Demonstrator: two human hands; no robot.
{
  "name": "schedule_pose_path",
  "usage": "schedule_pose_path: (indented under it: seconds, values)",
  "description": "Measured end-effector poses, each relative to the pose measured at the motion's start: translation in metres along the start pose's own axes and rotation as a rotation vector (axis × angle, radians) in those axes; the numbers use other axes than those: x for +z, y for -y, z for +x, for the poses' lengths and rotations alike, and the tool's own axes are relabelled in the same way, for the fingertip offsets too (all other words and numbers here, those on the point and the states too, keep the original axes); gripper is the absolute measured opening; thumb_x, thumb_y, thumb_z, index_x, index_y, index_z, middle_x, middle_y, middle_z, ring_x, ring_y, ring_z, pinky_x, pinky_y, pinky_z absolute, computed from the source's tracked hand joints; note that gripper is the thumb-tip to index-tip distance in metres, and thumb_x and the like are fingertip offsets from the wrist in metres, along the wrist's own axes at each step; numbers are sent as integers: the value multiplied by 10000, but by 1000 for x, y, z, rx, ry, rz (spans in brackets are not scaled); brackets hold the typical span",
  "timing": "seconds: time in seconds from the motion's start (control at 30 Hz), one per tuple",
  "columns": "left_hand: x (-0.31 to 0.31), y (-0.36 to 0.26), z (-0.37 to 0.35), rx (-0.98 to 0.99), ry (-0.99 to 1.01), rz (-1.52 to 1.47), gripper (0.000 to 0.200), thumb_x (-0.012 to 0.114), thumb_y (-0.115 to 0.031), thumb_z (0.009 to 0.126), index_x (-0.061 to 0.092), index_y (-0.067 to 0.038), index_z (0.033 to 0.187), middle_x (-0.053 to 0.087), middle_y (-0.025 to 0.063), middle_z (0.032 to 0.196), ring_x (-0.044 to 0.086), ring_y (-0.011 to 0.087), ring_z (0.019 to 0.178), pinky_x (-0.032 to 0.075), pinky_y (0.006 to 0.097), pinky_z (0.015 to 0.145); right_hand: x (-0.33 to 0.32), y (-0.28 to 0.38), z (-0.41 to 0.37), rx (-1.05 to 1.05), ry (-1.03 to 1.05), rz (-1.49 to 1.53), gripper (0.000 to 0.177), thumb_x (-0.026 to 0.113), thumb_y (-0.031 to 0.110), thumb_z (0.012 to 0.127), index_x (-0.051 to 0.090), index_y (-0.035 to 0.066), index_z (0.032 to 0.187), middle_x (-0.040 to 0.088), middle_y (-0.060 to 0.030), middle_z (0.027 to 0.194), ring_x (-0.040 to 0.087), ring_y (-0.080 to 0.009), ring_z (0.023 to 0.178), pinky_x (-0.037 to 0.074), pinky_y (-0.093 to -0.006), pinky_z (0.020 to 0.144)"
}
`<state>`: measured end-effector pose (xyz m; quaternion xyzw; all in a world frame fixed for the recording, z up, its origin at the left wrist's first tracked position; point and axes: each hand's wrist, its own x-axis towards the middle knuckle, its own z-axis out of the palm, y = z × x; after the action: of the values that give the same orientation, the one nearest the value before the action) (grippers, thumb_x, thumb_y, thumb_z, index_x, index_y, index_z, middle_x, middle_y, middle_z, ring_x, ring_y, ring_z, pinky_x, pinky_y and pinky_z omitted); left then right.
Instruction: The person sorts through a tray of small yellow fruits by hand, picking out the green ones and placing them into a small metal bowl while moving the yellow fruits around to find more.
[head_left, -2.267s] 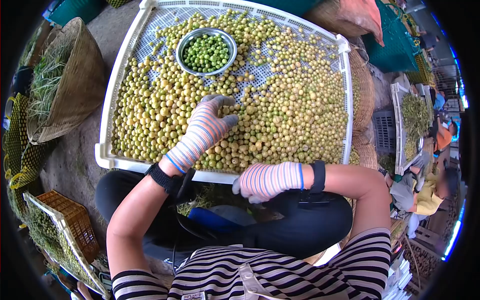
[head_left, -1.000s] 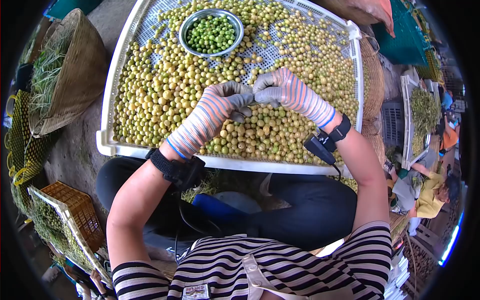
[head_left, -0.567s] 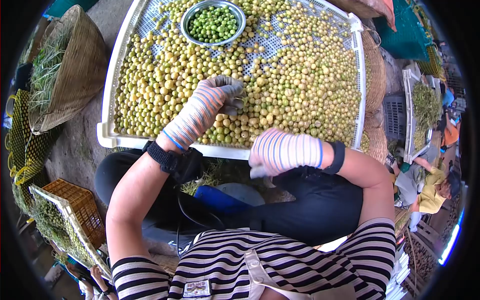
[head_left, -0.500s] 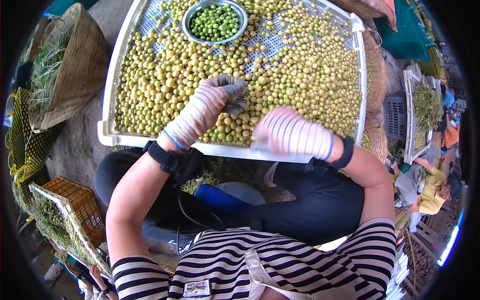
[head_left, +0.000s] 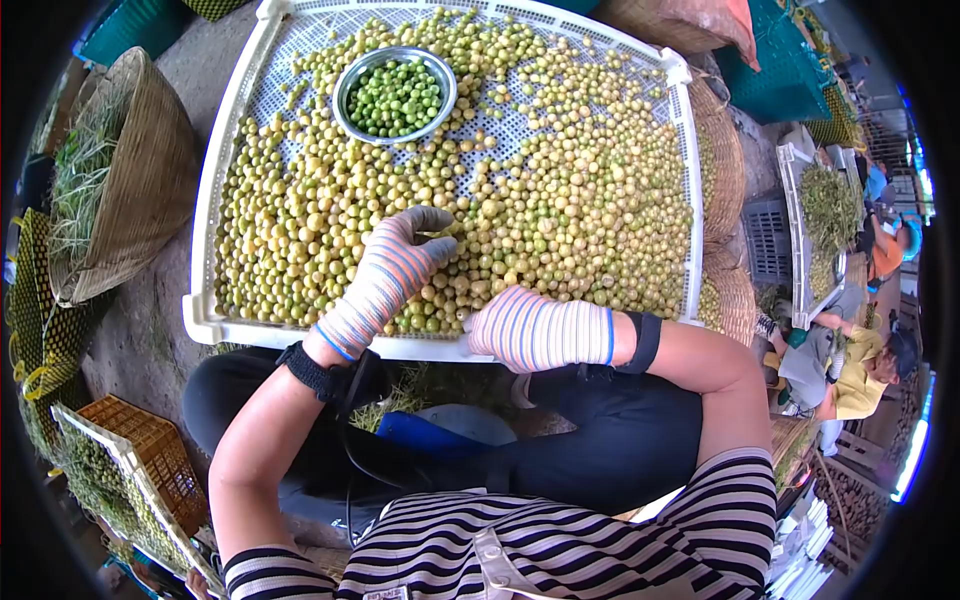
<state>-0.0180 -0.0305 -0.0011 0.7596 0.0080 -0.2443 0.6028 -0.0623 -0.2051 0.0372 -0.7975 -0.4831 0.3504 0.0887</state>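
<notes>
A white perforated plastic tray (head_left: 693, 240) is spread with small round yellow-green fruits (head_left: 330, 200). Toward its back stands a metal bowl (head_left: 340, 105) filled with greener fruits (head_left: 395, 98). My left hand (head_left: 400, 250), in a striped glove with grey fingers, reaches over the fruits near the middle; thumb and forefinger are apart, and no fruit shows between them. Close to the tray's front rim, my right hand (head_left: 545, 328) wears the same kind of glove. Its fingers curl inward and down, mostly hidden behind the back of the hand, so anything inside cannot be seen.
Woven baskets (head_left: 715, 170) sit under the tray's right side. A tall basket of grass (head_left: 140, 170) leans at the left, above an orange crate (head_left: 150, 440) with another tray. At the right are a dark crate (head_left: 768, 240), a tray of stems (head_left: 830, 205) and a seated person (head_left: 865, 375).
The view has shifted, so the tray sits lower and further left. My left hand's thumb and forefinger have parted. My right hand, blurred before, is now steadier at the front rim.
</notes>
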Motion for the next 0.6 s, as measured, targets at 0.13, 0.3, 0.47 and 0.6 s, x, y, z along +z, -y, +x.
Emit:
schedule_pose_path:
  seconds: [0.13, 0.3, 0.47, 0.6]
  values:
    - [4, -9, -2, -54, -16, -56, 294, 639, -138, 808, 596, -27, 1077, 643, 53, 806, 513, 72, 558, 429, 226, 488, -13, -29, -4, 7, 24, 143, 178, 590, 243, 755, 647, 78, 792, 619, -124, 684, 617, -299, 621, 499, -396, 549]
    - [5, -14, 0, -28, -41, -152, 230, 620, -122, 830, 614, -25, 1038, 624, 32, 766, 474, 61, 536, 400, 216, 473, -61, -154, 19, 708, -645, -4, 216, 567, 240, 785, 652, 53, 721, 652, -141, 729, 648, -272, 690, 518, -403, 688]
    - [9, -21, 6, -64, -19, -229, 190, 615, -83, 838, 623, -16, 1016, 611, 1, 789, 501, 48, 664, 429, 200, 601, -86, -204, 31, 853, -497, -239, 224, 560, 204, 800, 668, 71, 944, 625, -166, 1045, 625, -296, 947, 516, -410, 765]
    - [5, -15, 10, -114, 50, -264, 244, 613, -187, 867, 605, -34, 1058, 623, -15, 905, 540, 49, 793, 424, 202, 689, -81, -218, 40, 931, -490, -194, 223, 614, 274, 767, 671, 110, 908, 627, -139, 1031, 601, -318, 943, 481, -398, 826]
